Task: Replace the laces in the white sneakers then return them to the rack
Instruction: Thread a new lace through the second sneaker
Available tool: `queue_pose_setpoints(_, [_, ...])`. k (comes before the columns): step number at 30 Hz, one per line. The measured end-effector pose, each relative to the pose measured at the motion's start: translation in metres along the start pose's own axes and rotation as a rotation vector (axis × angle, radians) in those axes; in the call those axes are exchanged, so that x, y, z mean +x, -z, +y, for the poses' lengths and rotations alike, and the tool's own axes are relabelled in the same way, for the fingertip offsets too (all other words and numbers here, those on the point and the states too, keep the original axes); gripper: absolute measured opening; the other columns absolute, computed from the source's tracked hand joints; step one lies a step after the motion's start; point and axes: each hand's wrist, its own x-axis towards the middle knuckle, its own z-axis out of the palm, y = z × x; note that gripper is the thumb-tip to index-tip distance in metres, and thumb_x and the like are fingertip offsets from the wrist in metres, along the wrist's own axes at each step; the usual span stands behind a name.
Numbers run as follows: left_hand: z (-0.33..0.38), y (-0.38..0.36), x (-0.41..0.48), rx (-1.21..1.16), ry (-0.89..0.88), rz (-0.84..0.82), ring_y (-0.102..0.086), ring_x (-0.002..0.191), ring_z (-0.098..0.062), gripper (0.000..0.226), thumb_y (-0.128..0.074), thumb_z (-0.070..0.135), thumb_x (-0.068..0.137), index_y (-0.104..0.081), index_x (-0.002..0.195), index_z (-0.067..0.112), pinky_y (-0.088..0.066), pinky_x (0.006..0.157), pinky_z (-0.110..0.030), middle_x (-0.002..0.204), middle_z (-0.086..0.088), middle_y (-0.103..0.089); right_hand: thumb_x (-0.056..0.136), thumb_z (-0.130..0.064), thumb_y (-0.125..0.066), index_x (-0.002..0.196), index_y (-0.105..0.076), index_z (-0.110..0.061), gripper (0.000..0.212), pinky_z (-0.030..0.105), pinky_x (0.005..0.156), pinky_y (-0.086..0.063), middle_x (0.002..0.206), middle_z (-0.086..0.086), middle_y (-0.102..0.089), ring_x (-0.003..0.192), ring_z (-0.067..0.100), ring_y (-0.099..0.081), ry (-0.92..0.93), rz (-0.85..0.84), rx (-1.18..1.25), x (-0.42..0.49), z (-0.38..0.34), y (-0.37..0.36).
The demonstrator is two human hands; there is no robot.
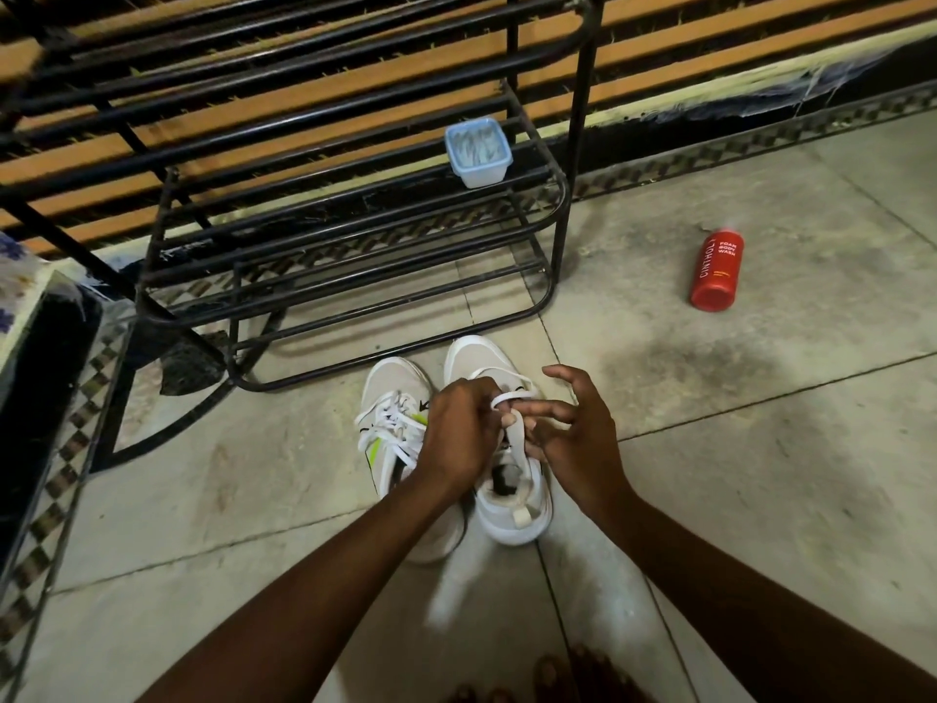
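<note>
While the left hand (459,428) is pinching a loop of white lace (514,396) in a closed grip, the right hand (578,433) is meeting it, upper fingers spread and 1 finger lying along the lace; whether its own grip is pinching anything I cannot tell. Directly beneath them the sneaker (512,515) is standing on the floor (760,499). Just left of the grip the second sneaker (393,398) is sitting with laces in. Lacing of shoe 2 seems to be nearing the top, so the next move is probably calling for a snug pull and a knot. Beyond the grip the rack (355,235) is waiting, carrying a tub (478,152); a red bottle (716,270) is lying well right.
</note>
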Motion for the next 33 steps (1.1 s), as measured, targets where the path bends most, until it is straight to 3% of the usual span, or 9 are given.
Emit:
queue_pose_setpoints(4, [-0.001,-0.001,0.006,-0.158,0.205,-0.009,-0.060,0.056,0.005,0.026,-0.086,0.006,0.072,-0.066,0.069,0.022,-0.038,0.054,-0.007,0.057,0.014,-0.063,0.081,0.002,-0.065,0.115,-0.057,-0.037,0.052,0.048,0.065,-0.063,0.091,0.004,-0.078,0.088,0.021,-0.076,-0.016,-0.002,0.016,0.005,-0.005,-0.001])
queue_pose_setpoints(9, [-0.002,0.003,0.005,-0.178,0.231,-0.030,-0.061,0.058,0.006,0.029,-0.091,0.006,0.069,-0.067,0.074,0.022,-0.042,0.057,-0.007,0.064,0.011,-0.068,0.082,0.004,-0.070,0.102,-0.060,-0.023,0.035,0.035,0.054,-0.059,0.079,0.004,-0.076,0.080,0.020,-0.076,0.042,0.002,-0.051,0.010,-0.011,0.003])
queue_pose_setpoints(15, [0.000,0.017,0.002,-0.030,0.196,-0.151,-0.064,0.074,0.005,0.041,-0.094,0.031,0.056,-0.074,0.093,0.030,-0.046,0.061,-0.010,0.076,0.016,-0.069,0.079,-0.002,-0.078,0.100,-0.061,-0.021,0.033,0.038,0.066,-0.062,0.075,-0.004,-0.076,0.078,0.009,-0.075,0.166,0.029,-0.195,0.007,-0.005,0.002])
queue_pose_setpoints(17, [0.002,0.021,0.000,0.021,0.133,-0.214,-0.064,0.077,0.001,0.042,-0.095,0.039,0.054,-0.075,0.090,0.030,-0.050,0.065,-0.019,0.077,0.015,-0.068,0.078,-0.002,-0.077,0.098,-0.061,-0.023,0.033,0.038,0.066,-0.062,0.075,-0.005,-0.076,0.078,0.009,-0.075,0.165,0.029,-0.197,0.009,-0.004,0.001])
queue_pose_setpoints(20, [0.002,0.023,-0.001,0.069,0.117,-0.218,-0.066,0.082,-0.009,0.050,-0.098,0.046,0.052,-0.075,0.093,0.028,-0.051,0.072,-0.026,0.084,0.009,-0.071,0.073,0.001,-0.077,0.090,-0.060,-0.021,0.032,0.026,0.070,-0.055,0.070,-0.009,-0.073,0.074,0.006,-0.073,0.234,0.084,-0.240,0.013,-0.005,-0.001])
queue_pose_setpoints(23, [0.002,0.021,-0.001,0.116,0.123,-0.232,-0.065,0.097,-0.012,0.065,-0.100,0.048,0.048,-0.075,0.105,0.030,-0.052,0.080,-0.028,0.098,0.008,-0.072,0.072,0.005,-0.074,0.088,-0.062,-0.006,0.023,0.020,0.072,-0.050,0.078,-0.015,-0.069,0.074,0.004,-0.071,0.283,0.143,-0.210,0.019,-0.008,0.006])
queue_pose_setpoints(27, [0.003,0.017,-0.005,0.215,0.147,-0.227,-0.050,0.120,-0.016,0.083,-0.097,0.053,0.050,-0.067,0.124,0.031,-0.048,0.096,-0.036,0.121,0.006,-0.063,0.075,0.016,-0.068,0.100,-0.054,-0.001,0.033,0.029,0.070,-0.055,0.074,0.010,-0.071,0.074,0.022,-0.072,0.122,0.259,0.186,0.026,-0.014,0.021])
queue_pose_setpoints(30, [0.004,0.019,-0.005,0.284,0.102,-0.213,-0.047,0.119,-0.020,0.076,-0.095,0.059,0.048,-0.071,0.114,0.030,-0.050,0.093,-0.041,0.121,0.007,-0.054,0.084,0.021,-0.052,0.100,-0.054,-0.016,0.040,0.039,0.071,-0.059,0.074,0.015,-0.063,0.076,0.027,-0.069,-0.166,0.306,0.621,0.031,-0.017,0.031])
queue_pose_setpoints(33, [0.003,0.021,-0.003,0.383,0.052,-0.217,-0.043,0.121,-0.020,0.069,-0.090,0.069,0.045,-0.073,0.100,0.031,-0.050,0.090,-0.039,0.130,0.010,-0.044,0.089,0.021,-0.047,0.098,-0.051,-0.017,0.039,0.051,0.075,-0.060,0.073,0.013,-0.060,0.073,0.032,-0.071,-0.290,0.166,0.855,0.030,-0.014,0.034])
